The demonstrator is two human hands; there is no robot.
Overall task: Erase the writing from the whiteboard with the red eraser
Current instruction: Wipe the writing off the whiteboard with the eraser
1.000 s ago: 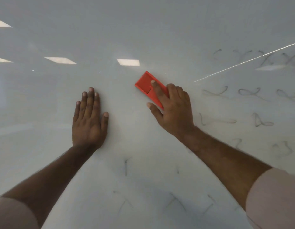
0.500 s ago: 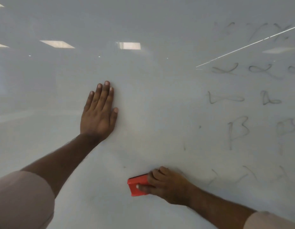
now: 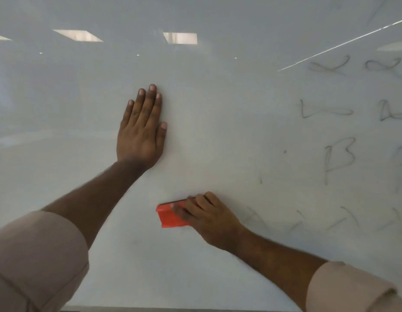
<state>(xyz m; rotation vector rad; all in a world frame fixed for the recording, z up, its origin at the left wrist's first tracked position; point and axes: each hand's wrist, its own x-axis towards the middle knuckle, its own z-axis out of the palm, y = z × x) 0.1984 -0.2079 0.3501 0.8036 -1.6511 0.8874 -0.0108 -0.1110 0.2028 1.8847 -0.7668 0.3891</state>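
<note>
The whiteboard (image 3: 218, 113) fills the view. My right hand (image 3: 209, 218) grips the red eraser (image 3: 169, 217) and presses it flat against the board's lower middle; its fingers cover the eraser's right half. My left hand (image 3: 142, 129) lies flat on the board above and to the left, fingers together, holding nothing. Grey handwritten symbols (image 3: 339, 158) cover the board's right side, and fainter strokes (image 3: 344, 218) run just right of my right hand. The board around the eraser and to its left shows no writing.
Ceiling lights (image 3: 180, 38) and a bright diagonal line (image 3: 339, 45) reflect in the glossy board. The board's bottom edge (image 3: 173, 308) shows as a dark strip at the very bottom. Rolled beige sleeves (image 3: 35, 257) frame both forearms.
My right hand swept the eraser from the upper middle down to the lower middle of the board, then held about there. The marks below my hands are gone. My left hand stays planted.
</note>
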